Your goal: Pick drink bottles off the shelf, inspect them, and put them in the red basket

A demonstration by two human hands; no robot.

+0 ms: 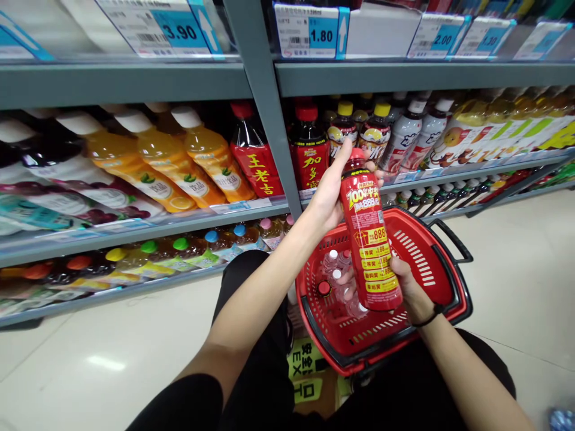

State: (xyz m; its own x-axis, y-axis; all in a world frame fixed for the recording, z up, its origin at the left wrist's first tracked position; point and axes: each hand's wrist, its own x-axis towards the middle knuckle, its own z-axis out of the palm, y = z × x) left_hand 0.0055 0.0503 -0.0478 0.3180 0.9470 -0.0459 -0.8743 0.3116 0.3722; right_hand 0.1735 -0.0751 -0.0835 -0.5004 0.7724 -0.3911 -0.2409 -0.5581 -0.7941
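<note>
A red-labelled drink bottle (371,239) with a red cap is held tilted in front of me, its label facing up. My left hand (331,185) is closed around its neck, the thumb beside the cap. Lower down, my right hand (409,286) grips the bottle near its base; part of that hand is hidden behind it. Below the bottle is a red shopping basket (442,263) with black handles. Several small clear bottles (332,260) with white caps lie in it, and one dark bottle with a red cap (324,288).
Ahead runs a shelf (179,216) lined with drinks: orange juice bottles (204,158), a red bottle (309,149) much like the held one, and yellow-capped bottles (375,129). Price tags (309,33) line the upper shelf edge. A grey post (265,102) divides the shelving.
</note>
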